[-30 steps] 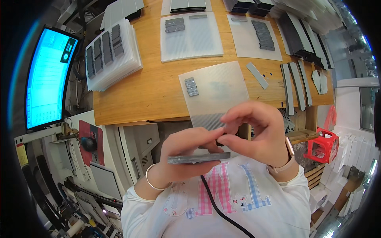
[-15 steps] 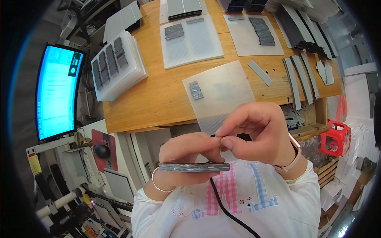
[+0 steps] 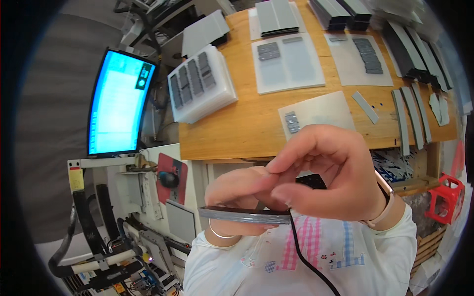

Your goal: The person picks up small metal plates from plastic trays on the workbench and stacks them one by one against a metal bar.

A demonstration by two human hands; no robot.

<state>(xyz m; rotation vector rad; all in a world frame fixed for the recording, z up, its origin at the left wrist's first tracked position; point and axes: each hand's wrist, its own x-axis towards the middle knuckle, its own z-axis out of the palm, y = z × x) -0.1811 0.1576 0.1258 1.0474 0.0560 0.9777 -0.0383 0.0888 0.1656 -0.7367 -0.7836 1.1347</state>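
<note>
My left hand (image 3: 237, 190) is closed around a flat stack of thin grey strips (image 3: 247, 215), held level in front of my chest with its layered edge showing. My right hand (image 3: 326, 170) is raised beside it, fingers curved. Its index fingertip meets the fingertips of my left hand, and its thumb, slightly blurred, stands apart below. I see nothing between that thumb and finger. Beyond my hands, a translucent sheet (image 3: 321, 111) on the wooden table (image 3: 222, 140) carries a small group of grey strips (image 3: 292, 122).
More translucent sheets (image 3: 291, 74) with grey pieces lie farther back. A thick sheet stack (image 3: 217, 106) bears rows of strips at left, near a lit monitor (image 3: 116, 108). Long grey bars (image 3: 412, 116) lie at right, above a red stool (image 3: 444, 197). A black cable (image 3: 308, 261) crosses my shirt.
My right thumb has parted from the index finger, which were together at my left fingertips. The strip stack has tilted slightly. The whole view has swung left, so the table sits farther right.
</note>
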